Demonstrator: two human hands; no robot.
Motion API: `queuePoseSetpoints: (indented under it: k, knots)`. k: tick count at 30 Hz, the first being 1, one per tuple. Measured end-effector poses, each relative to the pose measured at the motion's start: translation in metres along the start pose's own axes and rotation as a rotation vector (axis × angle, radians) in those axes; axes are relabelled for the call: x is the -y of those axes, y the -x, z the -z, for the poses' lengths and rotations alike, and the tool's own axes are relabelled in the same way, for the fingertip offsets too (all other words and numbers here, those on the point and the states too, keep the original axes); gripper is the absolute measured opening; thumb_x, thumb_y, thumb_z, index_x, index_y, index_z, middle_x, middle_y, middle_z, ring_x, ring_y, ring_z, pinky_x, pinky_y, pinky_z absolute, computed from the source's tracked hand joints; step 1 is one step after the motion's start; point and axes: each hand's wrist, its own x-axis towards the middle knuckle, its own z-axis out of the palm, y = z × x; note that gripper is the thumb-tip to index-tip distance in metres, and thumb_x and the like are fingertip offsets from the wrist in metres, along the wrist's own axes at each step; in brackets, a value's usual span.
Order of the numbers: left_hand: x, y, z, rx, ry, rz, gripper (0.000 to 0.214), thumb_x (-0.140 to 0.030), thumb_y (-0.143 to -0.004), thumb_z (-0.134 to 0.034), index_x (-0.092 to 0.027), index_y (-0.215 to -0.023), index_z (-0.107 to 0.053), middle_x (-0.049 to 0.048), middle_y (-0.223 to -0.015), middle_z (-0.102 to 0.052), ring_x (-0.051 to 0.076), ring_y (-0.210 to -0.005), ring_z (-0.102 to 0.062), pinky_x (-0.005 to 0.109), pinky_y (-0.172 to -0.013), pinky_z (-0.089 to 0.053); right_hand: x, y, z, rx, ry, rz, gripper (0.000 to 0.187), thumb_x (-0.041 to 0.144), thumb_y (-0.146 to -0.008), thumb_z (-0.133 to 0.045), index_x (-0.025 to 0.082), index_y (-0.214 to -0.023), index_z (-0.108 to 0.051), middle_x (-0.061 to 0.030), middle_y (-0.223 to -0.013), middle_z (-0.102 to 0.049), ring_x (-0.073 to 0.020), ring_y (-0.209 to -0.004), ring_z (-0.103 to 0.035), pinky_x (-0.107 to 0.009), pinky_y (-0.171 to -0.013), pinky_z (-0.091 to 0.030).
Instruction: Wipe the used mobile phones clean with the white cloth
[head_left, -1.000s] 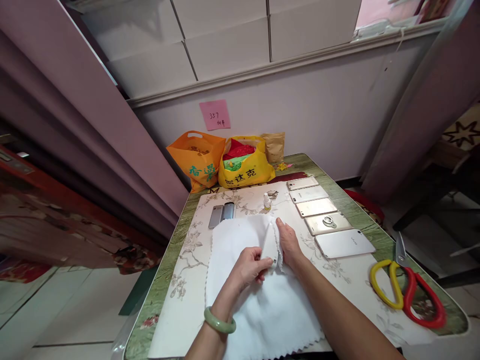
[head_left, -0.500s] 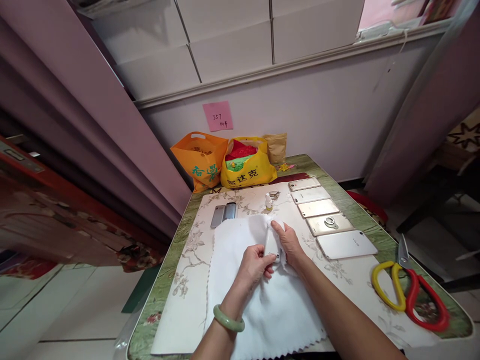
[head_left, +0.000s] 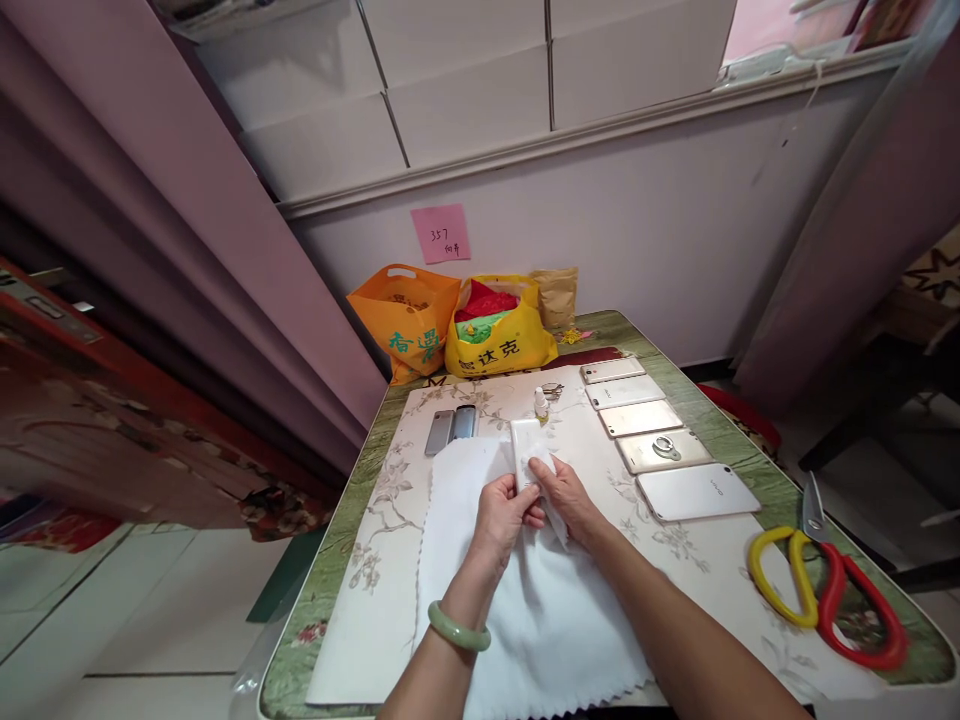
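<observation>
Your left hand (head_left: 499, 515) and right hand (head_left: 566, 497) cover the lower part of the white device (head_left: 526, 433), probably a phone, and its underside is turned from your view. The white cloth (head_left: 461, 490) is partly covered by your left forearm (head_left: 429, 678); its near left part is cut off by the bottom edge, as are that forearm and your right forearm (head_left: 679, 615). Print on the small bottle (head_left: 541, 407) is too small to read. You cannot make out the yellow bits (head_left: 571, 336) on the far tabletop (head_left: 321, 590) one by one.
</observation>
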Motion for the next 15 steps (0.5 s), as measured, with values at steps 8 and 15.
queuePoseSetpoints:
  k: [8,15]
  knots:
    - [-0.009,-0.004,0.023,-0.173,-0.829,-0.262,0.042,-0.052,-0.063,-0.072,-0.019,-0.049,-0.051,-0.0028,-0.046,-0.049,0.012,-0.047,-0.046,0.024,-0.047,-0.031,0.002,-0.003,0.006,-0.017,0.205,0.122,0.043,0.057,-0.08,-0.061,0.016,-0.09,-0.062,-0.0013,-0.077,-0.06,-0.0148,-0.069,-0.051,-0.024,-0.062,-0.043]
    - [-0.045,-0.034,0.047,-0.218,-0.559,-0.35,0.047,-0.055,-0.066,-0.068,-0.016,-0.093,-0.069,0.003,-0.075,-0.065,0.013,-0.058,-0.055,0.024,-0.055,-0.041,0.013,0.004,0.005,0.232,0.225,0.015,0.042,0.054,-0.081,-0.064,0.017,-0.101,-0.062,-0.0007,-0.077,-0.059,-0.0127,-0.063,-0.05,-0.023,-0.056,-0.041]
